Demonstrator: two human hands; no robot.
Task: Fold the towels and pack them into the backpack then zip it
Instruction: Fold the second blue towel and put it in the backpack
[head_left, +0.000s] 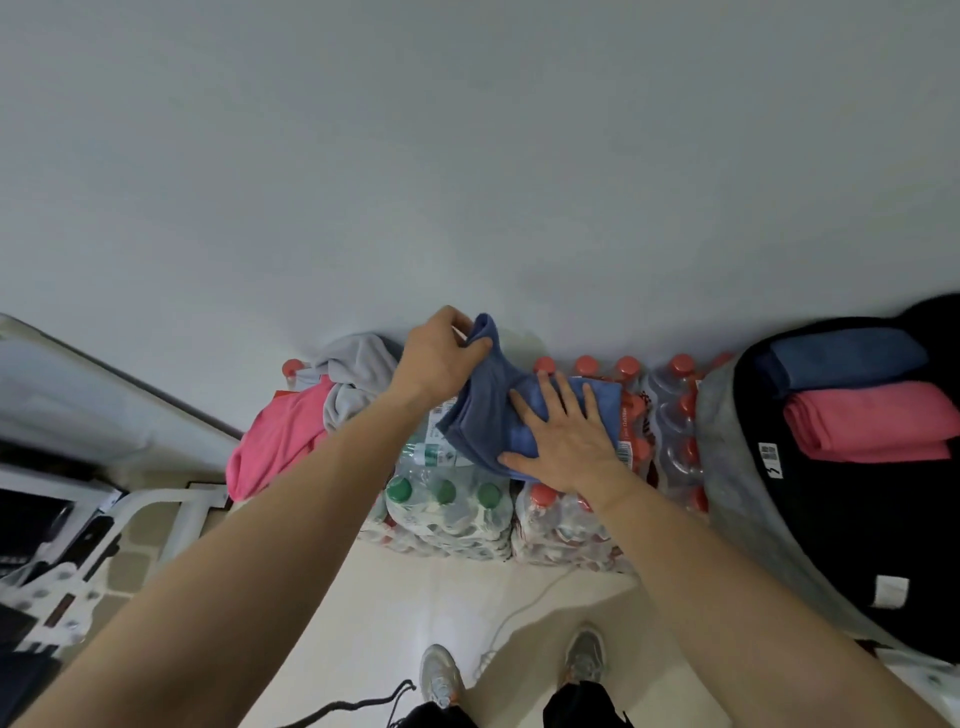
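Bottle packs (452, 509) by the wall carry a blue towel (483, 421). The left hand (441, 358) grips one raised corner of it, fingers curled round the cloth; the right hand (561, 436) lies flat and open, pressing the towel down. A pink towel (280, 431) and grey towel (353, 384) lie heaped at left. The backpack (831, 519), unzipped at right, holds a folded navy towel (847, 358) and a folded rose towel (872, 421).

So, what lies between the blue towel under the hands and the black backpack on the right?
In the head view, shrink-wrapped bottles with red caps fill that stretch between blue towel and backpack.
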